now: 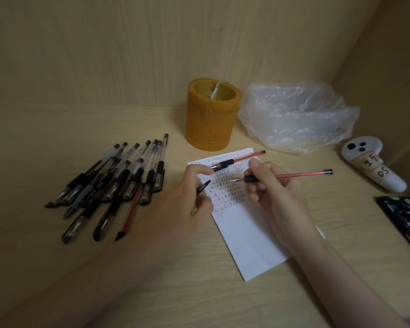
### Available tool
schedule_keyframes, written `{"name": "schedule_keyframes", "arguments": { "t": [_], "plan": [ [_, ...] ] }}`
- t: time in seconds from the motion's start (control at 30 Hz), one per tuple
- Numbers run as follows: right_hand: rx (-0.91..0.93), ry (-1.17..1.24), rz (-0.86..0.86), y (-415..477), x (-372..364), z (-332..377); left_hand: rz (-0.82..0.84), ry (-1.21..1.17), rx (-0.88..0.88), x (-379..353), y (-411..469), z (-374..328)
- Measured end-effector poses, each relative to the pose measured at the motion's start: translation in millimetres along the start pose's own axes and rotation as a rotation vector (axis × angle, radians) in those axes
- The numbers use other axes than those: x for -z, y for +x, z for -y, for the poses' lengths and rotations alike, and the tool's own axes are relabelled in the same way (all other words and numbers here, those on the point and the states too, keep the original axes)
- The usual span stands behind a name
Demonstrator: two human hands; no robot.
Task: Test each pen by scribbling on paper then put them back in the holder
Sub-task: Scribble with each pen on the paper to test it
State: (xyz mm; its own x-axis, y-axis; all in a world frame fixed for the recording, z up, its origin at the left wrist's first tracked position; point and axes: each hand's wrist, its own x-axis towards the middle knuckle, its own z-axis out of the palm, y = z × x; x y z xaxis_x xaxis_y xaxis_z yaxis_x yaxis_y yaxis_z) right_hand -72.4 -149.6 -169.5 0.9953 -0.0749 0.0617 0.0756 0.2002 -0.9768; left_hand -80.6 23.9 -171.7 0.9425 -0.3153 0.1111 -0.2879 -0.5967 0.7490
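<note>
Pale wood-grain laminate makes up the desk [57, 119] and the walls behind it. The largest loose thing is a crumpled clear plastic bag [296, 117] at the back right, touching the amber cylindrical pen holder [211, 117], which stands upright and looks almost empty apart from one pale item inside.

In front of the holder lies the sheet of white paper [246, 237], its upper half covered in rows of small red and dark test marks. To the left, well apart from the paper, is a heap of capped gel pens [109, 181], mostly black with one red among them. At the right edge sit a white controller [374, 166] and a dark patterned phone case [405, 221].

The right hand [277, 185] pinches an uncapped red pen [294, 175] at its black grip, tip just above the marks. The left hand [192, 192] curls its fingers round a black pen cap [202, 187], its fingertips resting on the paper. A second red pen [237, 160], uncapped, lies across the paper's top edge.

The step in hand looks like testing the red pen. Next it will need its cap pushed back on, which calls for lining up tip and cap.
</note>
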Motion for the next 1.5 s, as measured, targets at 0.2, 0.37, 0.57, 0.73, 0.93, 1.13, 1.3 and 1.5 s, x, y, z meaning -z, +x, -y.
{"name": "schedule_keyframes", "arguments": {
  "t": [0.2, 0.37, 0.57, 0.73, 0.93, 1.13, 1.3, 1.5],
  "plan": [
    [0.121, -0.307, -0.042, -8, -4, -4, 0.051, 0.033, 0.056, 6, 2, 1],
    [0.144, -0.475, -0.025, -9, -5, -11, 0.09, 0.152, 0.087, 0, -2, 3],
    [0.143, -0.523, -0.019, -9, -4, -15, 0.068, 0.218, 0.062, -1, -4, 3],
    [0.139, -0.515, -0.004, -9, -4, -16, 0.068, 0.24, 0.051, -1, -5, 0],
    [0.143, -0.531, 0.033, -10, -5, -17, 0.071, 0.245, 0.045, -1, -5, 1],
    [0.16, -0.563, 0.021, -10, -5, -16, 0.08, 0.24, 0.047, -1, -5, 1],
    [0.166, -0.563, -0.009, -10, -4, -16, 0.085, 0.261, 0.051, -1, -5, -1],
    [0.154, -0.539, 0.03, -11, -5, -17, 0.084, 0.266, 0.047, 0, -5, -1]
  ]
}}
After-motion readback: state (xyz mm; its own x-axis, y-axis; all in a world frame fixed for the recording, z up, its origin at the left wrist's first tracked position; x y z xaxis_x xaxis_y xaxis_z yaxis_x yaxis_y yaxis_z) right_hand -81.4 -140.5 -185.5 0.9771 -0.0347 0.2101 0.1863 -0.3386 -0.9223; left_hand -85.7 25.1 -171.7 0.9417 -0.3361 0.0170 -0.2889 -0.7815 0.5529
